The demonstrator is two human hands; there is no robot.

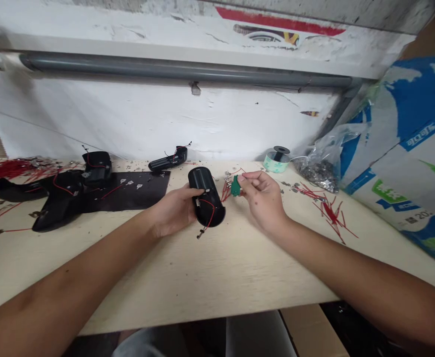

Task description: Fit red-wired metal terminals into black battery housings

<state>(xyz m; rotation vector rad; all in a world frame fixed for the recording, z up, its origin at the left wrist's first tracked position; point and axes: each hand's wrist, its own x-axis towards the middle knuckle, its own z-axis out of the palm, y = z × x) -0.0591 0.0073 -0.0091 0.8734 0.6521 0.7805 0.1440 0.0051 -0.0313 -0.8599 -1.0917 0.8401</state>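
My left hand (176,210) grips a black plastic housing (207,198) above the middle of the table, thumb over its edge. Inside the hollow housing lie a red wire (213,210) and small metal contacts; a dark connector (199,234) dangles at its lower end. To the right, my right hand (264,196) pinches a small green piece (235,186) between thumb and fingertips, a short gap away from the housing. What exactly the green piece is, I cannot make out.
Several more black housings (63,198) lie left, by a dark mat (139,191), with another housing (169,159) behind. Red wires (331,210) are scattered on both sides. A tape roll (276,162), a bag of metal parts (321,166) and a blue-white box (407,188) stand right.
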